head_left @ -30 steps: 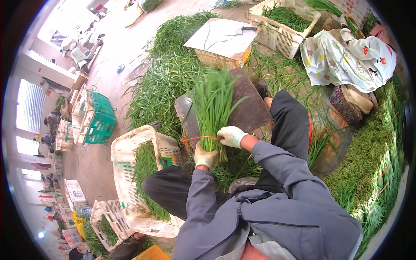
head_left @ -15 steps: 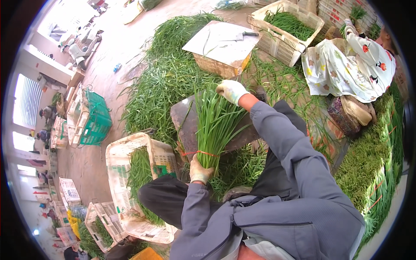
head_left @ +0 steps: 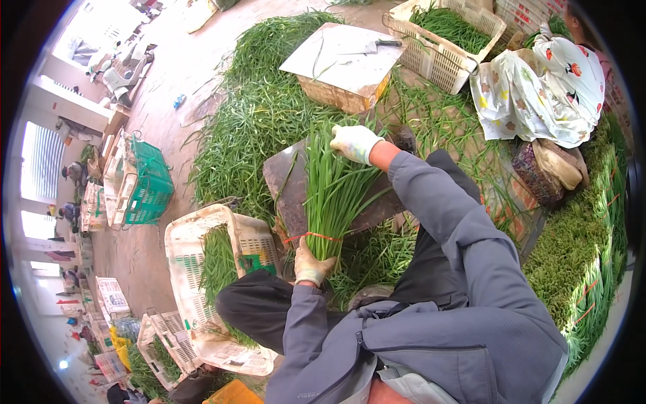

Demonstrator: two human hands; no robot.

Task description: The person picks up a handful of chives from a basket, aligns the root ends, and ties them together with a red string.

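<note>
A bunch of long green chives (head_left: 336,195), tied with a red band (head_left: 315,236), stretches away from me over a dark flat board (head_left: 282,182). My left hand (head_left: 313,264), in a pale glove, grips the bunch at its near end, just below the band. At the far leaf tips is my right hand (head_left: 355,143), also gloved. Its fingers are closed on some leaves there, though the fingertips are partly lost among the green.
A loose heap of chives (head_left: 249,135) lies beyond the board. A knife (head_left: 377,46) rests on a white-topped box (head_left: 336,60). Crates stand at left (head_left: 178,249) and far right (head_left: 444,60). Tied bunches (head_left: 572,249) line the right; a seated person's patterned apron (head_left: 538,94) shows there.
My right hand has shifted slightly left at the leaf tips. The left hand keeps its grip near the red band. The whole view has tilted a little.
</note>
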